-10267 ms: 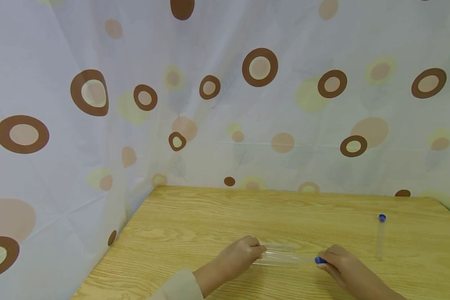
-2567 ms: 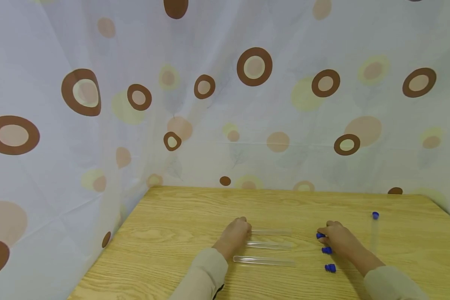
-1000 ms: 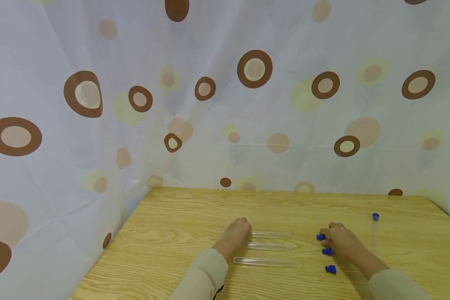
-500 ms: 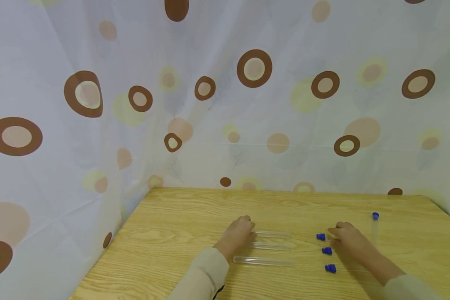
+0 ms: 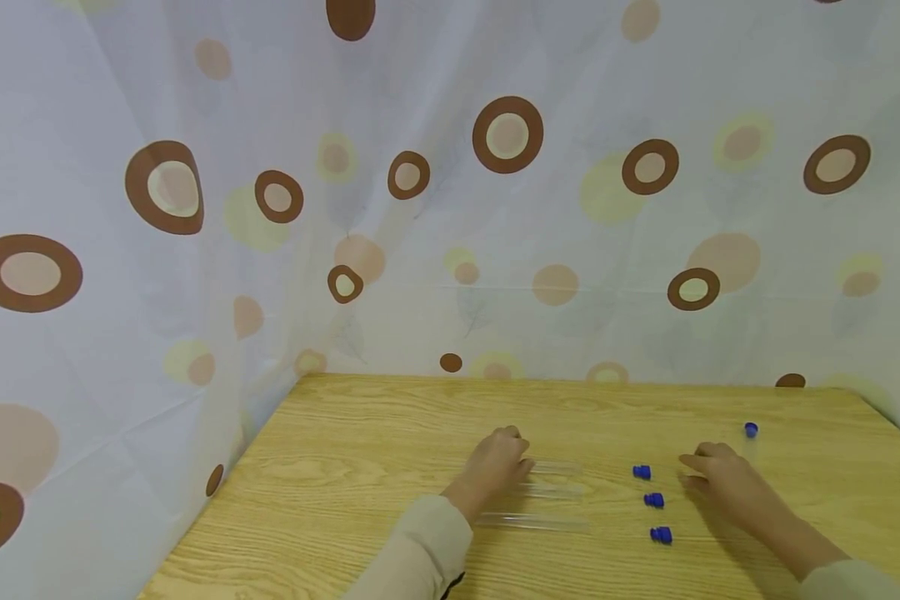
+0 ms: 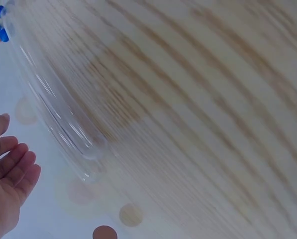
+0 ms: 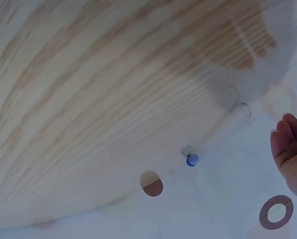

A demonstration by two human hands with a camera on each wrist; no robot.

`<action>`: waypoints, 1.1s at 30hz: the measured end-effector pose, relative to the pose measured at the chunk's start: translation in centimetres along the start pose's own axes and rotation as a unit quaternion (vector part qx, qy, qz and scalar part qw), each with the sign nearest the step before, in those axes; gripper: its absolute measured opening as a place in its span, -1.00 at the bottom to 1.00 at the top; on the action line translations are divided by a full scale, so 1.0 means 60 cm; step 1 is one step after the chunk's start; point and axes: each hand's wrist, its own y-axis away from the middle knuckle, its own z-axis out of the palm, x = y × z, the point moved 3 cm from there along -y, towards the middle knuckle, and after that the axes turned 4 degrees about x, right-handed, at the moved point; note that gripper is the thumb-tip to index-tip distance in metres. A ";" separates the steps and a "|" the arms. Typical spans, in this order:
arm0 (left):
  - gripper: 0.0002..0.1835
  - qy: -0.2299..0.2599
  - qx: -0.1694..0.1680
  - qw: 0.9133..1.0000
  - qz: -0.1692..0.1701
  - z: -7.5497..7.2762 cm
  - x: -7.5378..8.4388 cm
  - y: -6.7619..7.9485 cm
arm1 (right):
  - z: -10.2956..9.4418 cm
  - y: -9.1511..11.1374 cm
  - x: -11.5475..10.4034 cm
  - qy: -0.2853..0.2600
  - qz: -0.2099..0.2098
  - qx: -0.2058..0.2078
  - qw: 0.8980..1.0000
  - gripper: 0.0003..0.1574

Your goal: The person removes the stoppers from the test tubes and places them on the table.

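Three clear test tubes lie side by side on the table: a far tube (image 5: 558, 467), a middle tube (image 5: 555, 492) and a near tube (image 5: 540, 522). To their right, three blue stoppers form a column: the far stopper (image 5: 642, 472), the middle stopper (image 5: 653, 500) and the near stopper (image 5: 661, 535). My left hand (image 5: 493, 462) hovers over the tubes' left ends; the left wrist view shows its fingers (image 6: 20, 167) loosely bent around nothing. Just right of the stoppers is my right hand (image 5: 727, 483), holding nothing, its fingers (image 7: 290, 137) relaxed in the right wrist view.
Farther back on the right lies another clear tube with a blue cap (image 5: 752, 430), partly hidden by my right hand. The wood-grain table (image 5: 360, 492) ends against a white curtain (image 5: 570, 208) with brown and yellow circles, which also runs down the left side.
Tubes bunched in my left hand and stoppers in my right earlier now lie spread out on the table. Lately my right hand released the far stopper and drew right; my left shifted slightly right.
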 end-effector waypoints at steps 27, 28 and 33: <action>-0.71 0.041 0.012 0.999 -0.002 -0.007 0.067 -0.024 | -0.025 0.047 0.052 0.038 -0.030 0.051 0.998 -0.49; -0.70 0.038 0.010 0.999 -0.003 -0.006 0.071 -0.025 | -0.026 0.048 0.054 0.040 -0.031 0.051 0.997 -0.50; -0.70 0.034 0.007 0.999 0.000 -0.008 0.089 -0.032 | -0.032 0.048 0.058 0.050 -0.011 0.034 0.998 -0.75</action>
